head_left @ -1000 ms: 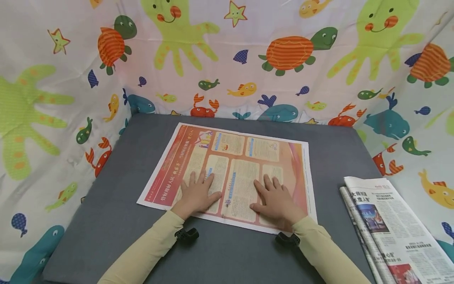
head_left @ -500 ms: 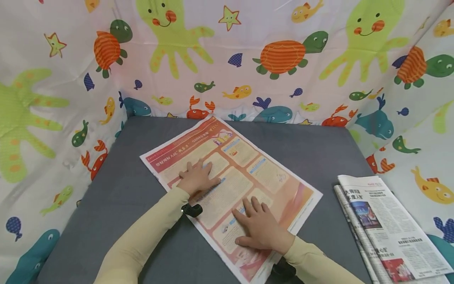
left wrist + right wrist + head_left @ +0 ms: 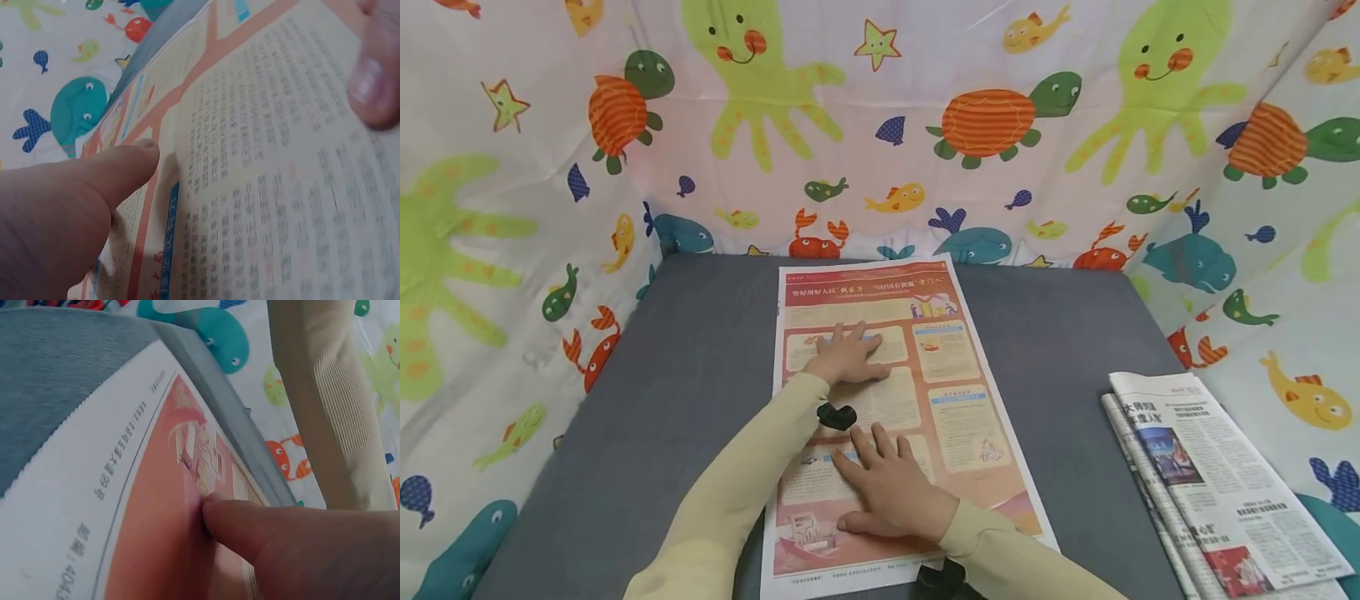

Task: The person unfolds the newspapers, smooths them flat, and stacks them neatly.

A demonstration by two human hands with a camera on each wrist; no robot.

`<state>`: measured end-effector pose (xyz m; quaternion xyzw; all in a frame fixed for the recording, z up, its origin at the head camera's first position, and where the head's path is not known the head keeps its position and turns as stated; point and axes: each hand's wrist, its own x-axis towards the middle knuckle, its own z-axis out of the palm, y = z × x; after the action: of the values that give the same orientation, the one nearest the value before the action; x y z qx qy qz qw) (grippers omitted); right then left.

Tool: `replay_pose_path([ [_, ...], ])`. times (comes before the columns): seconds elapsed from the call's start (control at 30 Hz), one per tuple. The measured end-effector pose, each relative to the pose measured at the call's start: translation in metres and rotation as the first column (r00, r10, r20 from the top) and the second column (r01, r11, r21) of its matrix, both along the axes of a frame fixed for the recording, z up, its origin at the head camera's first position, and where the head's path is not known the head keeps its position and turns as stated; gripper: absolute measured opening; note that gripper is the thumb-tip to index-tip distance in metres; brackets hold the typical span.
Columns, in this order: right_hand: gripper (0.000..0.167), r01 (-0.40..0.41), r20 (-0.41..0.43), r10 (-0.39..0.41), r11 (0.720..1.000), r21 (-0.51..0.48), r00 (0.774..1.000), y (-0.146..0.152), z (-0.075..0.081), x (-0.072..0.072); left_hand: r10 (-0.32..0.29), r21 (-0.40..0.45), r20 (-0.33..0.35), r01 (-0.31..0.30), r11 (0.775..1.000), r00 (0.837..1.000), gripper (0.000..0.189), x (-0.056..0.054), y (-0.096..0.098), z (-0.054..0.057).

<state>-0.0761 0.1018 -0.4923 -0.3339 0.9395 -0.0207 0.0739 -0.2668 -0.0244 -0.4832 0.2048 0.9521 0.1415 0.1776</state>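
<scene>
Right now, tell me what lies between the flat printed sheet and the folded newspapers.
The head view shows bare gray tabletop between the flat printed sheet and the folded newspapers; the right sleeve reaches across near the bottom.

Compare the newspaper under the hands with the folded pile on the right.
Colour: the newspaper is mostly orange-red with cream text panels; the folded pile shows mainly white pages.
Pose: the newspaper lies as a flat sheet, while the folded pile is layered.
Contact: the left hand and right hand rest on the newspaper; neither touches the folded pile.
Shared: both carry printed text and pictures.
</scene>
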Motion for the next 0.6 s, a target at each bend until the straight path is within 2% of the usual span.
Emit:
replay_pose_path([
  [0.2, 0.084, 0.097, 0.047, -0.095, 0.994, -0.047, 0.994, -0.009, -0.001, -0.008, -0.048, 0.031, -0.018, 0.049, 0.998, 0.999, 0.076, -0.015, 0.01, -0.005],
  [0.33, 0.084, 0.13, 0.054, -0.127, 0.99, -0.058, 0.99, -0.015, -0.003, -0.014, -0.049, 0.035, -0.027, 0.05, 0.998, 0.998, 0.076, -0.023, 0.012, -0.008],
  [0.6, 0.085, 0.156, 0.059, -0.154, 0.987, -0.047, 0.986, -0.018, -0.008, -0.02, -0.048, 0.043, -0.036, 0.049, 0.998, 0.998, 0.076, -0.028, 0.01, -0.011],
])
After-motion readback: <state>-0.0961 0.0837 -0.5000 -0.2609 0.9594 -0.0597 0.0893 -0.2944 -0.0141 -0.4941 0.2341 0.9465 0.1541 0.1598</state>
